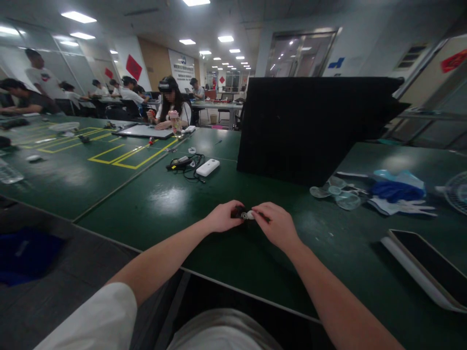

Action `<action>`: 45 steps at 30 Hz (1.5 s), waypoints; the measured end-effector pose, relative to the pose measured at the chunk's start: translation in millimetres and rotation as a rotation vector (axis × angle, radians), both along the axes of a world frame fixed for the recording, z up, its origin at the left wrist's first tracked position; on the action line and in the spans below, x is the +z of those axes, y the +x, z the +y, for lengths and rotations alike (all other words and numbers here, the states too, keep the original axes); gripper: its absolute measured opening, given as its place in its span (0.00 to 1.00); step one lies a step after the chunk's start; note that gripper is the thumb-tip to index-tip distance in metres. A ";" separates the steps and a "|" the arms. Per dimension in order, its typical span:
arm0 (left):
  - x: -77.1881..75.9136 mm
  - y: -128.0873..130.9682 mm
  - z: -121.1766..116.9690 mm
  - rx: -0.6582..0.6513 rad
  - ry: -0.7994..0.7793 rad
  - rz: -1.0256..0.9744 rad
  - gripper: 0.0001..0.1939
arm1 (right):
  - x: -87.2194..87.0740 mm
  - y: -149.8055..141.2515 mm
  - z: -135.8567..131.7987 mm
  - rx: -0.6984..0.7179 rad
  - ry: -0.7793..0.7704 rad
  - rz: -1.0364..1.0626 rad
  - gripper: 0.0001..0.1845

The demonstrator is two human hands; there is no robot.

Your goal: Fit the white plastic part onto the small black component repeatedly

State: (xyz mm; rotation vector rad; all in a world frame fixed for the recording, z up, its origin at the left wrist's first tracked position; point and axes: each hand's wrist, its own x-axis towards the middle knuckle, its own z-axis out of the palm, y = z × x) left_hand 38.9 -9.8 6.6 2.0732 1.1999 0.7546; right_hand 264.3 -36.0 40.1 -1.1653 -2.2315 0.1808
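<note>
Both my hands meet over the dark green table (153, 204), a little in front of me. My left hand (223, 217) is closed around a small black object (241, 212). My right hand (276, 224) pinches a small white piece (250, 215) that touches the black object. The two parts are too small to name. Both forearms reach in from the bottom of the view.
A black upright panel (310, 126) stands behind my hands. A white power bank (207, 167) and black cables (184, 164) lie at the back left. Clear plastic pieces (337, 193), blue and white gloves (397, 194), a small fan (458, 192) and a tablet (426, 267) sit right. Other people work at far tables.
</note>
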 end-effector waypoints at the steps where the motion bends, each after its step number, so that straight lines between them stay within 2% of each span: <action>1: 1.1 -0.2 -0.3 -0.007 -0.006 -0.002 0.26 | -1.2 -0.5 0.2 -0.003 -0.019 -0.015 0.11; 11: 5.0 -0.2 -1.8 -0.010 -0.006 0.036 0.27 | -8.7 -4.6 4.4 -0.176 -0.137 -0.002 0.13; 14: 3.4 0.5 -2.3 -0.007 0.011 0.042 0.26 | -9.8 -3.5 4.8 -0.224 -0.130 -0.011 0.15; 21: 5.4 2.5 -4.5 0.006 0.020 0.062 0.26 | -5.6 -1.1 3.4 -0.207 -0.080 -0.051 0.15; 25: 7.0 3.1 -5.6 0.003 0.028 0.068 0.27 | -8.0 -4.2 4.5 -0.174 -0.138 -0.079 0.12; 29: 5.5 3.5 -5.2 0.019 0.008 0.069 0.27 | -14.9 -7.1 8.8 -0.164 -0.246 0.003 0.13; 32: 4.1 3.5 -3.8 0.029 -0.004 0.065 0.27 | -16.5 -2.3 14.1 -0.202 -0.348 0.123 0.19; 35: 2.5 2.9 -1.5 0.046 -0.012 0.057 0.26 | -16.7 9.7 22.4 -0.276 -0.402 0.268 0.31; 38: 0.4 2.5 0.1 0.045 -0.021 0.035 0.26 | -17.9 21.2 30.9 -0.384 -0.481 0.322 0.41; 41: -1.3 3.7 0.3 0.043 -0.010 0.028 0.26 | -18.5 25.3 33.8 -0.415 -0.511 0.286 0.42; 45: -2.2 -1.0 2.3 0.076 0.049 0.031 0.24 | -18.1 24.9 29.1 -0.386 -0.511 0.250 0.40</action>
